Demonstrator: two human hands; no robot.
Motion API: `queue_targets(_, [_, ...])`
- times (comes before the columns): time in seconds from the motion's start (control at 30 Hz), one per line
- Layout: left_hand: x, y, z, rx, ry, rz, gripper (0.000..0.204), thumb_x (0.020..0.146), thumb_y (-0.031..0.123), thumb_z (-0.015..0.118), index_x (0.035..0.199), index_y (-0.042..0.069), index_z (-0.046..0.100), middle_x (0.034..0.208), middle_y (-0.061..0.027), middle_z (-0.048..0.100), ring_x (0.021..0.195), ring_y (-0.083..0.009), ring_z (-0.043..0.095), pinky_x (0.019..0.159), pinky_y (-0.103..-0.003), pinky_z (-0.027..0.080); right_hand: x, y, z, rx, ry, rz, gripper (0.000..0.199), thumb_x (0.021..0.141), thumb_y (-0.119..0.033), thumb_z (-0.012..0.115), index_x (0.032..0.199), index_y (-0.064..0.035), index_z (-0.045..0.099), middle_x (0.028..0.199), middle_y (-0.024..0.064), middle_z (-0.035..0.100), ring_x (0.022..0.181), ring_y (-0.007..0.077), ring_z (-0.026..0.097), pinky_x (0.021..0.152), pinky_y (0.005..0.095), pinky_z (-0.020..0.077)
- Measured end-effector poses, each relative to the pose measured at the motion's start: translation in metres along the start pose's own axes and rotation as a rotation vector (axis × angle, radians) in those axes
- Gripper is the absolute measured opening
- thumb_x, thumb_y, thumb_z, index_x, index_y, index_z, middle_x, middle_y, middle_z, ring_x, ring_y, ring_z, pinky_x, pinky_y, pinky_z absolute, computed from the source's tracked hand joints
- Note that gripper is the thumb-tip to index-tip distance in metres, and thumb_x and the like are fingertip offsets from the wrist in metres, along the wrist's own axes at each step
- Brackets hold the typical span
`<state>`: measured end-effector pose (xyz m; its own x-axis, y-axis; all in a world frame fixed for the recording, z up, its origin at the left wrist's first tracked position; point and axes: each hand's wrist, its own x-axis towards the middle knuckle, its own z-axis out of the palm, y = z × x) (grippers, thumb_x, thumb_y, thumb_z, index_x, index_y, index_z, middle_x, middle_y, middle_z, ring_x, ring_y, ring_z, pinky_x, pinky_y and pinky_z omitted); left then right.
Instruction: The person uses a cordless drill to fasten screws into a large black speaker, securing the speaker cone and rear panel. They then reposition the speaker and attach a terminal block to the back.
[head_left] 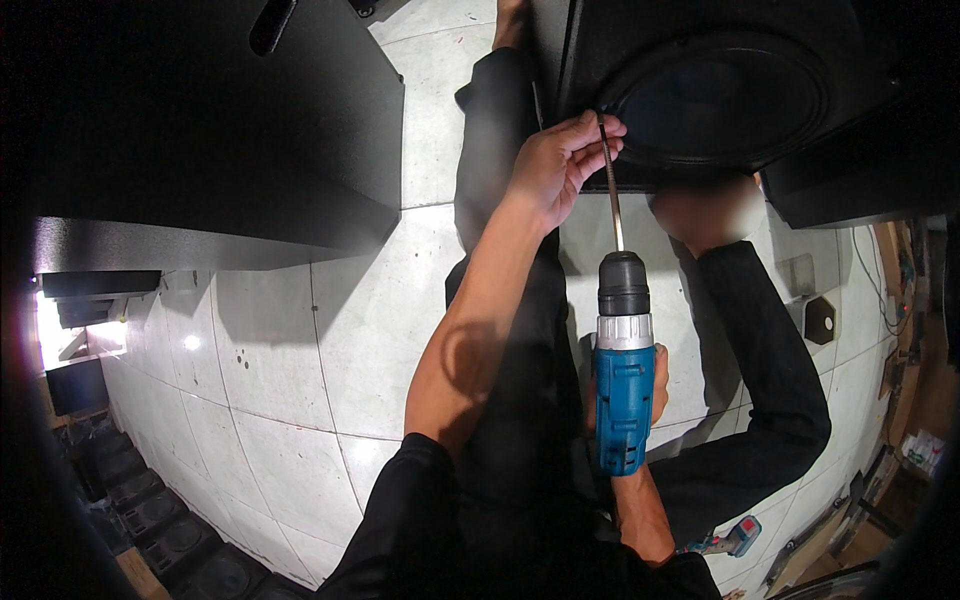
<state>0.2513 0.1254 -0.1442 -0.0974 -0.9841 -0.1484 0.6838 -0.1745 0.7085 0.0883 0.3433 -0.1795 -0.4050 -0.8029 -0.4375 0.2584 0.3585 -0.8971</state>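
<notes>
Your left hand point(553, 165) pinches the long bit point(611, 190) at the speaker box point(700, 90); your right hand point(655, 385) grips the blue drill point(623, 390) below it, beside a black cabinet point(230, 130).

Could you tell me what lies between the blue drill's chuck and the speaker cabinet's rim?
In the head view, a long bit spans from the drill to the speaker cabinet; left hand pinches its tip.

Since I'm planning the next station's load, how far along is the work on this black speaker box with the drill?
Done: the round speaker already sits in the black box. In hand: the right hand holds the blue drill, while the left hand steadies its long bit at the speaker's rim. Left: whether any screws are in is too dark to tell.
</notes>
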Motion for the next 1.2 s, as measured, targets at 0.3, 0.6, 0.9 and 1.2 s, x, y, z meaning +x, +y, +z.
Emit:
queue_targets(0.3, [-0.081,-0.007,0.013,0.593,0.108,-0.065,0.054,0.097,0.043,0.058,0.121,-0.006,0.057,0.108,-0.0168,0.066,0.096,-0.0214,0.065,0.082,-0.033,0.051,0.011,0.008,-0.008,-0.418,-0.102,-0.523,0.043,0.105,-0.041,0.037,0.080,-0.0133,0.057,0.061,-0.0020,0.058,0.049,0.0070,0.058,0.051,0.0189,0.0507])
queue_targets(0.6, [-0.197,-0.016,0.083,1.135,-0.011,0.314,0.096,0.086,0.020,0.074,0.149,-0.011,0.009,0.120,-0.0423,0.043,0.083,-0.0494,0.064,0.063,-0.046,0.059,0.010,-0.005,0.002,-0.506,-0.266,-0.851,0.022,0.099,-0.024,0.052,0.107,-0.0046,0.054,0.080,0.0077,0.064,0.066,0.0178,0.064,0.061,0.0287,0.0537])
queue_targets(0.9, [-0.197,-0.024,0.091,1.224,-0.014,0.310,0.091,0.089,0.014,0.067,0.148,-0.014,0.003,0.111,-0.0389,0.041,0.080,-0.0462,0.062,0.062,-0.047,0.059,0.016,-0.006,-0.002,-0.511,-0.261,-0.934,0.026,0.096,-0.020,0.056,0.115,-0.0023,0.053,0.088,0.0131,0.064,0.072,0.0238,0.065,0.065,0.0335,0.0545])
queue_targets(1.2, [-0.193,-0.025,0.083,1.111,0.002,0.266,0.094,0.092,0.020,0.066,0.152,-0.007,-0.001,0.112,-0.0410,0.043,0.077,-0.0499,0.064,0.064,-0.049,0.058,0.023,-0.006,-0.006,-0.533,-0.282,-1.013,0.035,0.093,-0.015,0.060,0.123,0.0000,0.053,0.095,0.0185,0.065,0.079,0.0299,0.067,0.068,0.0384,0.0554])
